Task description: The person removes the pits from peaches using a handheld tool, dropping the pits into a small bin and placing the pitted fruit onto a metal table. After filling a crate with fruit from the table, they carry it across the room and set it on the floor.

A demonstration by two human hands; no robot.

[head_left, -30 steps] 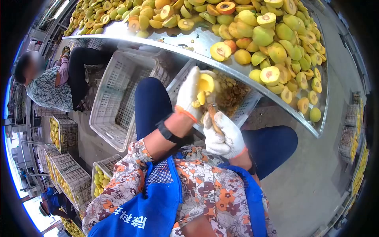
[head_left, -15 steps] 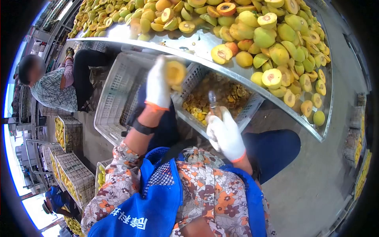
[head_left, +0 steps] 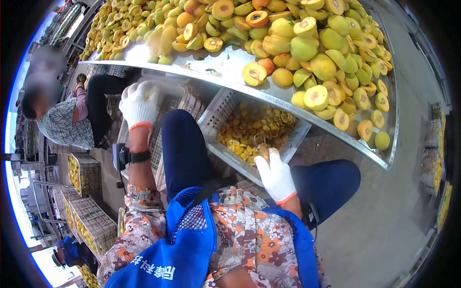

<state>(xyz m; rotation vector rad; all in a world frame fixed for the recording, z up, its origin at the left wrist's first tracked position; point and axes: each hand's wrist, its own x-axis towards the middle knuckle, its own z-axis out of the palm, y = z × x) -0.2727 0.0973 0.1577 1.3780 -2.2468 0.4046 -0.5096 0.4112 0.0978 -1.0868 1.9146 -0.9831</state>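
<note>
My left hand [head_left: 139,104], in a white knit glove, is over the left plastic crate [head_left: 154,146], just below the metal table's edge. Its fingers are curled, and whatever they hold, if anything, is hidden. My right hand [head_left: 275,174], also gloved, is closed round the brown handle of a corer [head_left: 262,150] with a metal loop at its tip. The loop points away from me, above a second crate [head_left: 297,144] with yellow fruit scraps and pits [head_left: 257,127] in it.
A metal table [head_left: 230,82] bears a large pile of halved yellow-green peaches [head_left: 317,62]. At the left a co-worker [head_left: 67,120] sits by the same table. Crates of fruit [head_left: 86,223] stand on the floor behind, with more crates [head_left: 430,144] far right.
My left hand has moved left from beside the scrap crate to over the left crate; the peach half seen in it is out of sight. My right hand has lowered slightly with the corer.
</note>
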